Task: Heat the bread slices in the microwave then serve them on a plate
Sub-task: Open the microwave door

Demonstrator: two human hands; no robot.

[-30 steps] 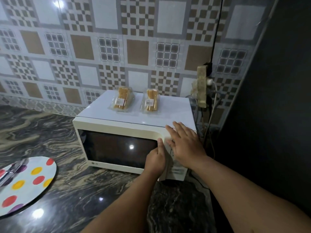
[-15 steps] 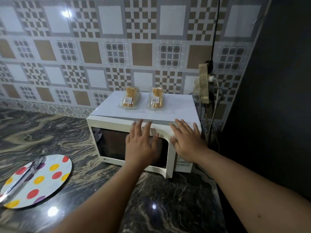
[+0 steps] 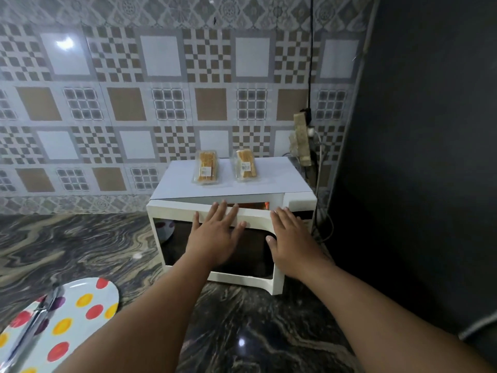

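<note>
fingers of the left hand (image 3: 215,235) lie straight and spread, flat against the microwave door (image 3: 177,211), their tips over its top edge. right hand (image 3: 293,243) is flat too, fingers straight and close together, resting by the door's right end. door stands ajar from the white microwave (image 3: 298,203), an orange glow showing in the gap. 2 clear packs of bread slices (image 3: 206,170) and (image 3: 245,165) sit side by side on the microwave's top. a dotted plate (image 3: 80,305) with a metal utensil (image 3: 29,327) on it lies on the dark marble counter (image 3: 80,246), lower left.
</note>
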